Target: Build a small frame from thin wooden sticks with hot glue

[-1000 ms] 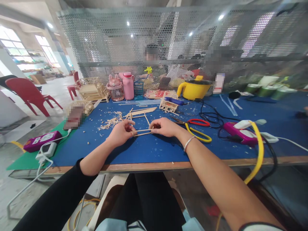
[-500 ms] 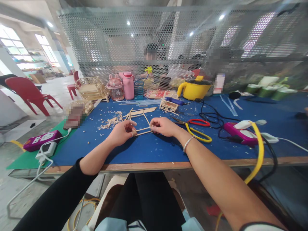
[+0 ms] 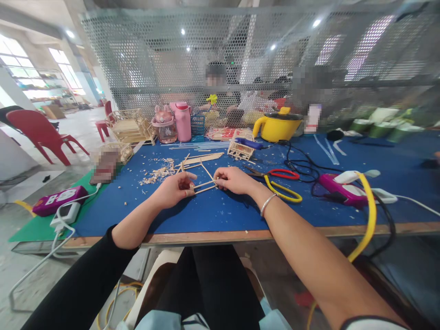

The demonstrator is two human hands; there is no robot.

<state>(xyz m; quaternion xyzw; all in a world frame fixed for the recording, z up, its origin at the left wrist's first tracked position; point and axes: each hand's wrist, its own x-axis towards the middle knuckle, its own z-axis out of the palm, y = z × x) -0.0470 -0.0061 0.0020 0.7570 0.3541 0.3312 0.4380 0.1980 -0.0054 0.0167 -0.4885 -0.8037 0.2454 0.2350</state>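
A small frame of thin wooden sticks (image 3: 205,184) is held between my two hands, just above the blue table mat. My left hand (image 3: 177,189) pinches its left end with thumb and fingers. At the opposite end, my right hand (image 3: 230,179) grips the frame, with the fingertips closed on it. Two sticks run side by side between the hands, and slanting sticks reach up behind them. The joints under my fingers are hidden. Just beyond lie flat wooden strips (image 3: 206,158) and a pile of wood scraps (image 3: 160,173).
Scissors (image 3: 283,174) with red and yellow handles lie right of my right hand. A blue-handled tool (image 3: 248,143) rests on a small wooden model (image 3: 239,152). Further back stand a yellow pot (image 3: 280,128) and a pink bottle (image 3: 182,121). Purple power strips (image 3: 340,189) and cables flank the mat.
The stick frame has tilted slightly, its slanting rear sticks shifting a little left and its shape looking narrower at the back. Both hands keep their hold in nearly the same place.
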